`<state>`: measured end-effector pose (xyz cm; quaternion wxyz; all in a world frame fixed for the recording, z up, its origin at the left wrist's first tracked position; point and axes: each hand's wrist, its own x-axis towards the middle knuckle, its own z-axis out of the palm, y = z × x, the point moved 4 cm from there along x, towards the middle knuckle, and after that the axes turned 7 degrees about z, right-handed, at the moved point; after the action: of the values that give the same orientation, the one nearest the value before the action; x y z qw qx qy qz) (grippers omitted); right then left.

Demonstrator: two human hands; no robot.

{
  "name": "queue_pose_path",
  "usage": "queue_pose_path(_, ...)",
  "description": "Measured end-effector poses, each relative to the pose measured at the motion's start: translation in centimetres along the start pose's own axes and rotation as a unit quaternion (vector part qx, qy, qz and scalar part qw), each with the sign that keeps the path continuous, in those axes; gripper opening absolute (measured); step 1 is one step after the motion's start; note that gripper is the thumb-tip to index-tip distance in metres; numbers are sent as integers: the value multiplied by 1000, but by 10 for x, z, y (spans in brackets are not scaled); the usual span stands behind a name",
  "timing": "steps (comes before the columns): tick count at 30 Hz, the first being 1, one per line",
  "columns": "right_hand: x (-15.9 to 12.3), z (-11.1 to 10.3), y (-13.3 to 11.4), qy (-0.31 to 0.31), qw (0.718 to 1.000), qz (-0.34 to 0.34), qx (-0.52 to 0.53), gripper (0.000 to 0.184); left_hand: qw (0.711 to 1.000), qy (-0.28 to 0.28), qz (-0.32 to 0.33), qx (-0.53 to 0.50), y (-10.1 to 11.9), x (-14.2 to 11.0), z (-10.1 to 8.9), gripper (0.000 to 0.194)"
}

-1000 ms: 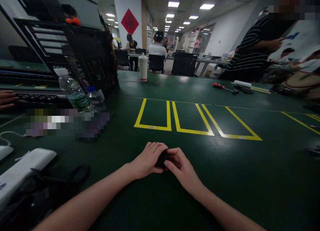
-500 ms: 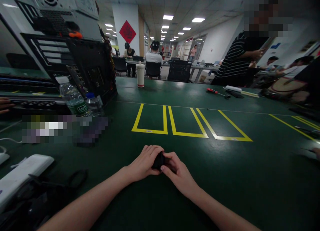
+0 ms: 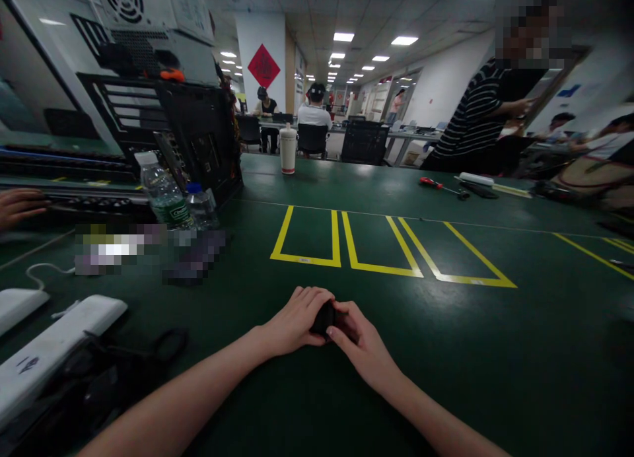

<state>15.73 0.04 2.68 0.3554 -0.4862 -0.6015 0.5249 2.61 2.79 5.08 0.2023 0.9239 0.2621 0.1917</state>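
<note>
A small black rounded object (image 3: 323, 319) sits between my two hands, low over the green table (image 3: 297, 404); its kind is not clear, since fingers cover much of it. My left hand (image 3: 300, 317) is wrapped over its left side and top. From the right, my right hand (image 3: 355, 337) grips it with the thumb in front and the fingers curled behind. Beyond the hands, yellow tape outlines (image 3: 310, 261) mark three frames on the tabletop.
Left stand two water bottles (image 3: 161, 191), a black computer case (image 3: 198, 133), white power strips (image 3: 74, 331) and dark cables (image 3: 104, 378). Another person's hand (image 3: 22, 207) rests at far left. A white cup (image 3: 288, 150) and red screwdriver (image 3: 436, 183) lie farther back. A person in stripes (image 3: 468, 113) stands right.
The whole view has shifted, so things appear a little farther right. Both hands keep their hold on the black object. More of the other person's hand shows at far left.
</note>
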Motion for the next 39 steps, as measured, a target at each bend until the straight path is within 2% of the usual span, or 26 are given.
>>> queue_pose_path(6,2,1,3,17,1000,1,23,14,1000,19,12,-4,-3,-1,8,59)
queue_pose_path(10,3,-1,4,10,999,21,46,16,1000,28,-3,-12,-5,-1,11,56)
queue_pose_path(20,-2,-2,-2,13,1000,-1,9,21,999,8,-8,-35,3,0,1,57)
queue_pose_path(27,3,-3,1,29,999,-2,30,10,999,7,-5,-33,2,1,3,60)
queue_pose_path(31,6,-4,2,26,999,10,27,18,999,8,-13,-41,2,3,4,62)
queue_pose_path(35,2,-3,4,18,999,29,3,17,999,-2,-14,-52,4,2,1,57)
queue_pose_path(39,-1,-2,3,30,1000,7,1,22,999,-7,-12,-51,5,1,-1,59)
